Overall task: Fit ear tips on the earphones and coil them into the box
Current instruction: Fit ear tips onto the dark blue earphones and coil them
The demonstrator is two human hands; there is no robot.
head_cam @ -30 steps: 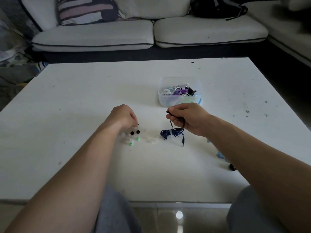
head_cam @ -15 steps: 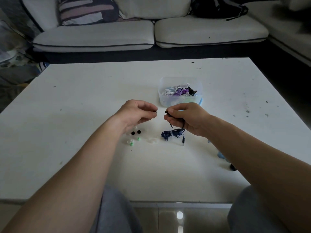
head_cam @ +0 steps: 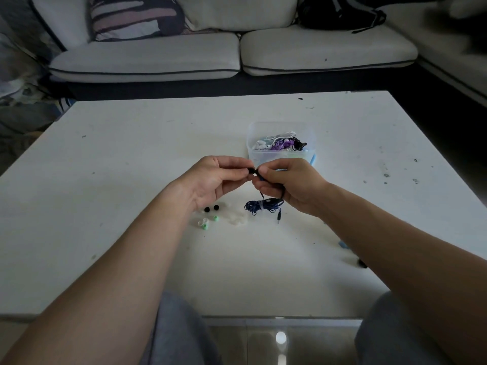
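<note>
Both your hands meet just in front of the box point(head_cam: 279, 156): your left hand point(head_cam: 210, 177) pinches a black ear tip point(head_cam: 251, 170), and your right hand point(head_cam: 287, 184) pinches one end of the earphones point(head_cam: 263, 206) against it. Their remaining length lies bundled on the table point(head_cam: 131, 154), near the spare ear tips point(head_cam: 210, 208).

White table point(head_cam: 131, 180); dark blue earphone cable point(head_cam: 263, 206); black ear tips point(head_cam: 211, 208) and green ear tips point(head_cam: 210, 223); clear box point(head_cam: 279, 154); striped pillow point(head_cam: 134, 15) on white sofa point(head_cam: 147, 57).
</note>
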